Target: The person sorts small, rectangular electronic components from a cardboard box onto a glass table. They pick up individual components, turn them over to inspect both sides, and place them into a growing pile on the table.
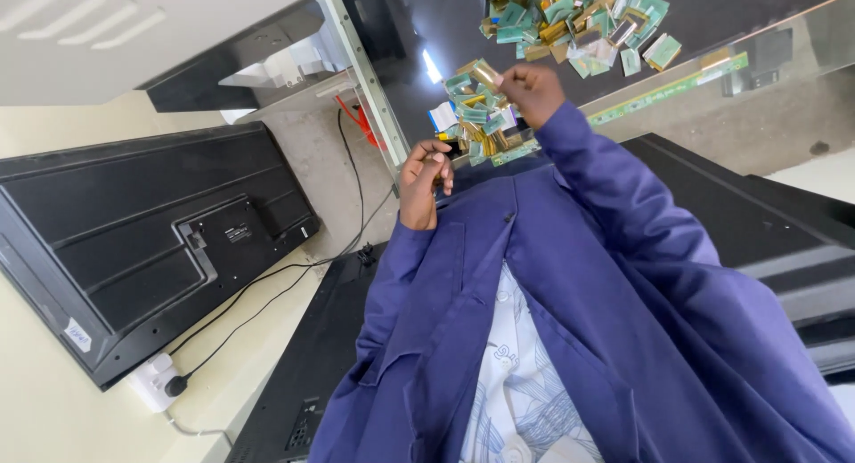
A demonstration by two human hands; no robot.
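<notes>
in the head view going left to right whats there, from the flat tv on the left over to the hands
black television lying back-up → white wall socket with black plug → black cable across the floor → left hand → near pile of small green and gold circuit strips → right hand, pinching one strip

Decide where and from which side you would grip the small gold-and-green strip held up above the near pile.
Probably the strip's free end, left of the right hand pinching its other end. It is thin and flat, so pinch its two faces from the left, above the pile. The left hand is nearest.
</notes>
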